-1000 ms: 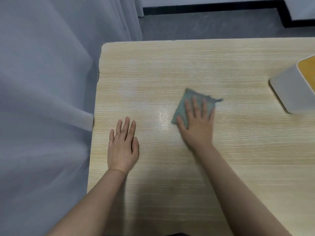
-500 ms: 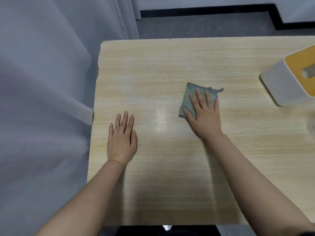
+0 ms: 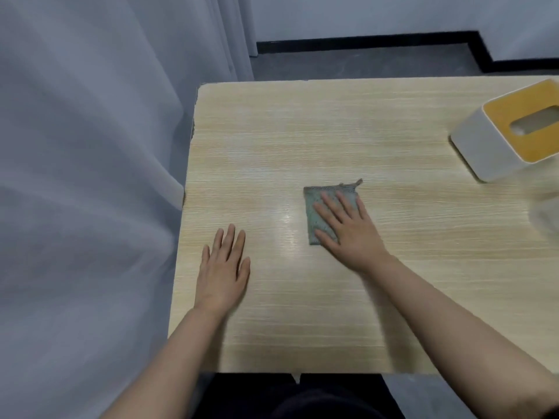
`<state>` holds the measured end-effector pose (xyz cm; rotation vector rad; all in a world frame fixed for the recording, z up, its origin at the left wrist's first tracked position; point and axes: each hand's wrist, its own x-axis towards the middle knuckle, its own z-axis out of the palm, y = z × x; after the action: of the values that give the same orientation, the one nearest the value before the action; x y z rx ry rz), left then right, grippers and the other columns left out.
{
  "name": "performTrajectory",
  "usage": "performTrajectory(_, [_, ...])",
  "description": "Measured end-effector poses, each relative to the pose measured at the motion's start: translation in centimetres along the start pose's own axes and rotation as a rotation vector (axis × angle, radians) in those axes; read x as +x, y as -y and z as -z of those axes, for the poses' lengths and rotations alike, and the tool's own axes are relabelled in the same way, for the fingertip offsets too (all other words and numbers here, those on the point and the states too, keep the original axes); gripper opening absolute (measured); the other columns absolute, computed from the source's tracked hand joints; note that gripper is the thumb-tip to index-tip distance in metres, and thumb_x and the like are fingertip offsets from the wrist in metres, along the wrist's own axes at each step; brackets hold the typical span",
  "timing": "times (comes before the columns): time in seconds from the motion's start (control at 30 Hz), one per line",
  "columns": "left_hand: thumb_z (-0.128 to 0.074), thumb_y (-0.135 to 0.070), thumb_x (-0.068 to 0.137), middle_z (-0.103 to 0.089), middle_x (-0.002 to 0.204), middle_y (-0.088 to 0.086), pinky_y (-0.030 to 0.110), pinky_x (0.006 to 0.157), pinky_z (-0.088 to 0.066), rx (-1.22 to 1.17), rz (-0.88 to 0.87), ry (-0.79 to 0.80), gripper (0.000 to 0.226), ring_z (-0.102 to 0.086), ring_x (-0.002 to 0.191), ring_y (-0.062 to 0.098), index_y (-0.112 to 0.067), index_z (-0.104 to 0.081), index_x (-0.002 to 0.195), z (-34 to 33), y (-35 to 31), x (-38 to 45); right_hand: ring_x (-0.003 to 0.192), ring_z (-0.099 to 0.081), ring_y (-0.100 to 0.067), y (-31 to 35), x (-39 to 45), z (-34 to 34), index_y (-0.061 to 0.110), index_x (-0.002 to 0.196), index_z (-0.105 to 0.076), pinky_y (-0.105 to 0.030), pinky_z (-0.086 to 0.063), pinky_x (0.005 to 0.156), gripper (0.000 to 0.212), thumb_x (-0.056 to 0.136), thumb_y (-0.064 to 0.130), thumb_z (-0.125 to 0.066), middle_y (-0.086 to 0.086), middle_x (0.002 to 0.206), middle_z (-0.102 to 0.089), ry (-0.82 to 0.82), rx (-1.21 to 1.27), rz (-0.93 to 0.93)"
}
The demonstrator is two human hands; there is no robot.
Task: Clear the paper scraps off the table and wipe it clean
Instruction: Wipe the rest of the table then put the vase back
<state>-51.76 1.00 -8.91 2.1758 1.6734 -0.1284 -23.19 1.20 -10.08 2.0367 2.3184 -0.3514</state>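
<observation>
Since a second ago our right hand (image 3: 351, 234) has slid the cloth (image 3: 320, 213) across the table (image 3: 302, 328), and the fingers that pointed straight away from us now slant toward the far left corner. Our left hand (image 3: 223, 267) has kept its place near the left edge of the table, and the tissue box (image 3: 496, 146) has come further into view as our head turned.

Our right hand lies flat on the cloth, fingers straight and spread, pressing down rather than gripping; nothing is curled round the fabric. Our left hand is likewise flat and open on the bare wood, holding nothing, and we judge it is steadying us.

The cloth is grey-green, folded into a rough rectangle, lying left of the tissue box and well apart from it, with a frayed tail poking out at its far corner. We take it to be soft, light and limp, so it should bunch or unfold if dragged by one edge. Palm pressure over its middle looks the surest way to move it; to lift it, we would pinch the folded edge nearest the thumb.

We see no paper scraps on the table, so wiping seems to be the step in hand.
</observation>
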Motion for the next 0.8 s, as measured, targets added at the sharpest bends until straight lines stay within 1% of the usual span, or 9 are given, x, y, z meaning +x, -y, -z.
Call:
performTrajectory(0.1, [-0.001,-0.05,0.087,0.006,0.155,-0.009,0.033,0.115,0.005,0.02,-0.03,0.008,0.069,0.014,0.141,0.007,-0.023,-0.009,0.15,-0.6,0.9,-1.7,0.146,0.007,-0.017,-2.6,1.0,1.0,0.031,0.151,-0.007,-0.043,0.011,0.117,0.066,0.092,0.061,-0.008,0.007,0.159,-0.001,0.007,0.061,-0.342])
performTrajectory(0.2, [0.0,-0.051,0.087,0.008,0.154,-0.011,0.032,0.115,0.006,0.025,-0.042,0.011,0.069,0.016,0.141,0.006,-0.024,-0.008,0.15,-0.6,1.1,-2.2,0.147,0.004,-0.025,-0.6,0.3,0.5,0.025,0.151,-0.011,-0.046,0.011,0.116,0.066,0.093,0.055,-0.01,0.0,0.16,-0.005,-0.044,0.134,-0.519])
performTrajectory(0.27, [0.001,-0.051,0.086,0.01,0.153,-0.012,0.031,0.114,0.008,0.02,-0.044,0.014,0.07,0.017,0.14,0.006,-0.024,-0.006,0.15,-0.5,1.0,-2.1,0.146,-0.004,-0.029,3.0,-1.3,-0.8,0.022,0.15,-0.016,-0.05,0.007,0.115,0.066,0.093,0.054,-0.014,-0.004,0.158,-0.015,-0.067,0.059,-0.377])
performTrajectory(0.4, [0.003,-0.052,0.085,0.012,0.152,-0.012,0.03,0.113,0.009,0.023,-0.054,0.009,0.072,0.018,0.139,0.005,-0.024,-0.005,0.15,-0.6,1.1,-2.1,0.144,-0.015,-0.031,10.7,-7.3,-2.7,0.026,0.147,-0.027,-0.054,-0.009,0.112,0.062,0.094,0.058,-0.027,-0.003,0.154,-0.029,0.028,0.007,0.279])
performTrajectory(0.47, [0.003,-0.052,0.085,0.013,0.152,-0.012,0.031,0.114,0.008,0.027,-0.06,0.006,0.072,0.018,0.139,0.005,-0.024,-0.005,0.15,-0.6,1.1,-2.1,0.145,-0.015,-0.025,11.1,-8.9,-3.1,0.029,0.147,-0.027,-0.051,-0.01,0.114,0.06,0.094,0.058,-0.028,0.002,0.155,-0.026,0.087,0.0,0.465])
performTrajectory(0.5, [0.003,-0.052,0.084,0.013,0.152,-0.012,0.031,0.114,0.008,0.024,-0.06,0.004,0.072,0.018,0.139,0.005,-0.024,-0.005,0.15,-0.6,1.1,-2.1,0.145,-0.016,-0.024,10.3,-8.7,-3.2,0.03,0.147,-0.028,-0.049,-0.009,0.115,0.06,0.095,0.059,-0.027,0.004,0.155,-0.026,0.069,-0.005,0.489])
performTrajectory(0.6, [-0.003,-0.049,0.09,0.012,0.154,-0.011,0.032,0.114,0.007,0.013,-0.058,0.011,0.066,0.018,0.139,0.005,-0.024,-0.005,0.151,-0.3,0.9,-2.0,0.144,-0.018,-0.025,6.8,-6.3,-2.3,0.03,0.147,-0.026,-0.046,-0.006,0.116,0.063,0.095,0.063,-0.013,0.004,0.154,-0.028,0.044,0.032,0.227])
performTrajectory(0.7, [-0.01,-0.044,0.095,0.008,0.157,-0.008,0.034,0.116,0.005,0.024,-0.066,0.024,0.06,0.015,0.142,0.008,-0.024,-0.005,0.151,-0.1,1.1,-2.4,0.146,0.006,-0.015,3.4,-4.3,-1.1,0.035,0.147,-0.004,-0.042,0.01,0.117,0.068,0.088,0.068,0.001,0.009,0.158,-0.005,0.024,0.035,-0.099])
performTrajectory(0.8, [-0.011,-0.043,0.096,0.007,0.157,-0.008,0.034,0.116,0.004,0.01,-0.063,0.027,0.058,0.015,0.142,0.009,-0.024,-0.005,0.151,-0.2,1.2,-3.1,0.144,0.015,-0.014,3.5,-3.8,-0.7,0.034,0.149,-0.001,-0.041,0.017,0.115,0.07,0.086,0.065,0.001,0.01,0.157,0.005,0.012,0.046,-0.271])
